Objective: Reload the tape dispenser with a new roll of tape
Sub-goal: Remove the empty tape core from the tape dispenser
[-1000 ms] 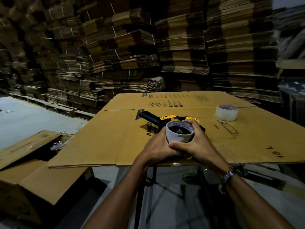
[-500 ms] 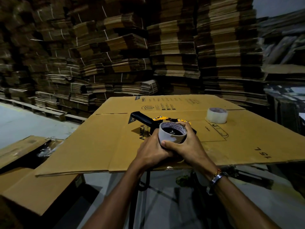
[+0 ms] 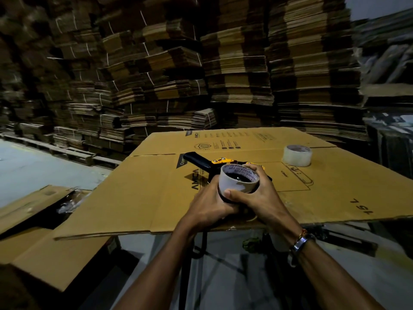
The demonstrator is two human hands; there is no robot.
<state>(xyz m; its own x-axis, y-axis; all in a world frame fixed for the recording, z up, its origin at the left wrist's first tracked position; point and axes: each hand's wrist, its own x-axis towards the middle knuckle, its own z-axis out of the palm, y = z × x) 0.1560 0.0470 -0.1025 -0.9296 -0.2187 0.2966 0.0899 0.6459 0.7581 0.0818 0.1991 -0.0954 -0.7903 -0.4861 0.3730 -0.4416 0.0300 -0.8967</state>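
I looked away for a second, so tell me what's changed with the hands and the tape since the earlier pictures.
Almost nothing. Both hands keep their grip: the right hand wraps the tape roll on the dispenser, and the left hand steadies it below. The roll sits where it was. The spare roll stays on the cardboard sheet. Only the camera shifted.
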